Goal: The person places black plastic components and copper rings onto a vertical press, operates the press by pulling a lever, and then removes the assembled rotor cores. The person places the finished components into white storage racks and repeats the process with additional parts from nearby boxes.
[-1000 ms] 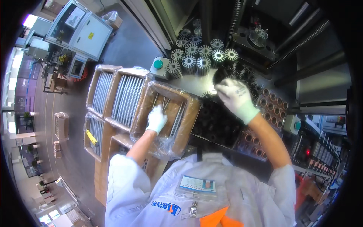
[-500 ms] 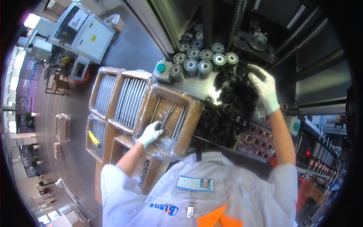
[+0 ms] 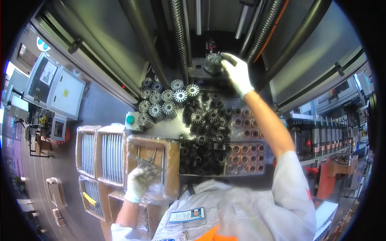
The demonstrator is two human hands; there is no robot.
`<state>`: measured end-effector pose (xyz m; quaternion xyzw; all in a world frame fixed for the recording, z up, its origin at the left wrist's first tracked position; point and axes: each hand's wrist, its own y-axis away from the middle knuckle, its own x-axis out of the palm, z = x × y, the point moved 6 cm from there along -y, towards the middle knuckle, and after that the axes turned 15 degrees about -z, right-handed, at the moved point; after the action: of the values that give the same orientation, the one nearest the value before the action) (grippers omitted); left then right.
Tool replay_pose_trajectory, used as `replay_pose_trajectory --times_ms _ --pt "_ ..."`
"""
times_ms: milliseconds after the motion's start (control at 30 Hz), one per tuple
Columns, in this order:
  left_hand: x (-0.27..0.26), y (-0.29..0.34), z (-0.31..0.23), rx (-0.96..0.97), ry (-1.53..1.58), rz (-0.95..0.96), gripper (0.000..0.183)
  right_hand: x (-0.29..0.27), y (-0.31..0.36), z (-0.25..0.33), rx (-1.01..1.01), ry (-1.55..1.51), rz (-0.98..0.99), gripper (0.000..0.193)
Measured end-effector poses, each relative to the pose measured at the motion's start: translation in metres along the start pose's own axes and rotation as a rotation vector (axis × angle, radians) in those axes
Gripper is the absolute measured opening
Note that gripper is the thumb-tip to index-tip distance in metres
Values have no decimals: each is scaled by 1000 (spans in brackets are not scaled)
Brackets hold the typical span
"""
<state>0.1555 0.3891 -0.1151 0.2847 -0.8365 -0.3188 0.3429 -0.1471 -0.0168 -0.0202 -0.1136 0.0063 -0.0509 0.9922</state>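
Note:
My right hand [image 3: 238, 75], in a white glove, reaches forward into the machine. Its fingertips close on the right side of a toothed metal core [image 3: 215, 58], which sits on a round fixture [image 3: 211, 67]. My gloved left hand [image 3: 140, 180], slightly blurred, is over the plastic-lined cardboard box [image 3: 172, 160] at the front left. Its curled fingers are on a thin metal shaft [image 3: 153, 155]; their exact grip is partly hidden. A few more shafts [image 3: 163, 166] lie in that box.
Silver slotted cores [image 3: 168, 107] stand grouped left of a heap of dark cores [image 3: 205, 136]. Copper-coloured rings [image 3: 246, 158] lie in clear trays on the right. Boxes full of shafts [image 3: 112, 154] stand left, beside a green button box [image 3: 130, 119]. Posts and a coiled hose [image 3: 179, 40] rise around the fixture.
My right hand has moved from above the dark cores to the toothed core on the fixture. My left hand stays at the shaft box. The view has turned toward the machine.

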Motion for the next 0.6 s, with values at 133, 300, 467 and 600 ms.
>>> replay_pose_trajectory --times_ms 133,300,467,600 --pt "-17 -39 21 166 -286 -255 44 1 -33 -3 -36 22 -24 34" --pt "-108 -119 73 410 -1160 -335 50 20 -53 0 -51 230 -30 31" --pt "-44 -86 72 674 -1486 -426 53 14 -65 -14 167 204 78 35" --pt "-111 -137 83 669 -1570 -226 38 17 -63 7 -715 737 10 44"
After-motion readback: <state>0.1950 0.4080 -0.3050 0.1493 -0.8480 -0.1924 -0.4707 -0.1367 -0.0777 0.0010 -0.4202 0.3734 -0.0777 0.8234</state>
